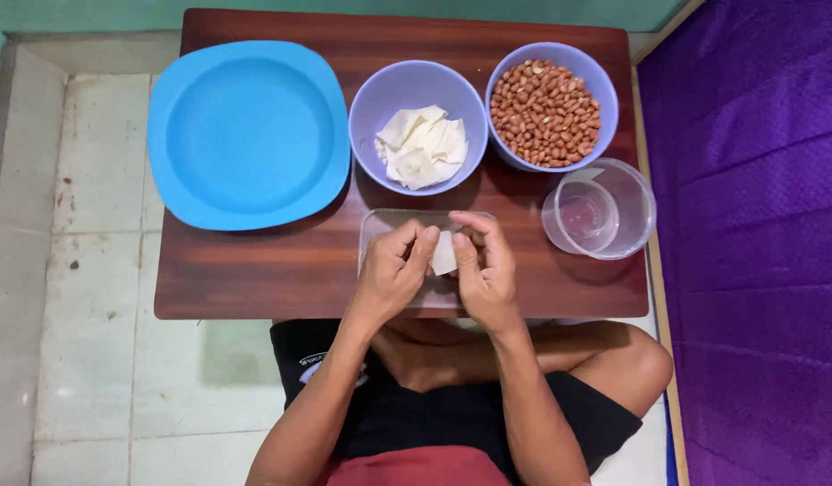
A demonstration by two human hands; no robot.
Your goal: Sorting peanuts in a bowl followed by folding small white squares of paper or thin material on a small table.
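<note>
While the person sits cross-legged on the floor at a low wooden bench (254,279), both hands meet over a clear rectangular tray (384,220); the left hand (389,274) and right hand (486,270) share one grip, fingertips pinched on a small white wrapper square (444,254) held just above the tray, probably so that it can be folded with both thumbs. Just beyond the grip stands a lilac bowl of white wrapper squares (422,148); beyond and to the right, a lilac bowl of peanuts (546,112); right of the grip, an empty clear round tub (600,211); beyond and to the left, an empty blue plate (245,130); all seem set within easy reach. Worn pale floor tiles (92,297) lie left; a purple mat (758,225) lies right.
</note>
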